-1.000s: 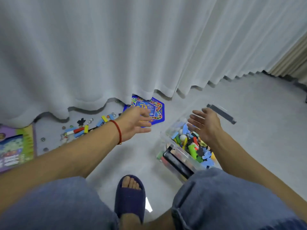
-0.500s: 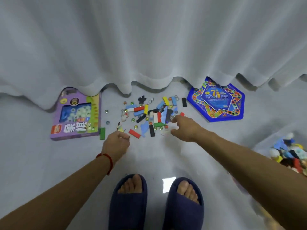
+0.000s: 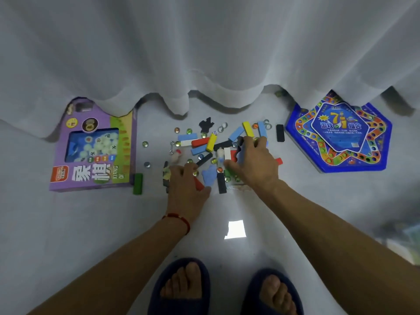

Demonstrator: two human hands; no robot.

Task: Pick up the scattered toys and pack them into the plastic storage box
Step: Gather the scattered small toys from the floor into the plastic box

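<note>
Scattered toys lie on the pale floor by the curtain: coloured blocks such as a yellow one [image 3: 211,142], marbles, a die and a light blue foam shape [image 3: 209,175]. My left hand [image 3: 186,187] rests on the near left of the pile, fingers curled over small pieces and a red block [image 3: 199,184] under the palm. My right hand [image 3: 253,162] reaches into the middle, its fingers curled round blue and black pieces [image 3: 241,147]. A blurred bit of the plastic storage box [image 3: 409,239] shows at the right edge.
A purple game box [image 3: 95,155] lies left of the pile with a green block [image 3: 138,183] beside it. A blue hexagonal game board [image 3: 341,137] lies to the right, near a black block [image 3: 280,133]. The white curtain [image 3: 204,53] hangs behind. My slippered feet [image 3: 179,287] stand in front.
The view swung from the storage box to the toy pile. Both hands moved forward and down onto the pile, and their fingers closed over pieces.
</note>
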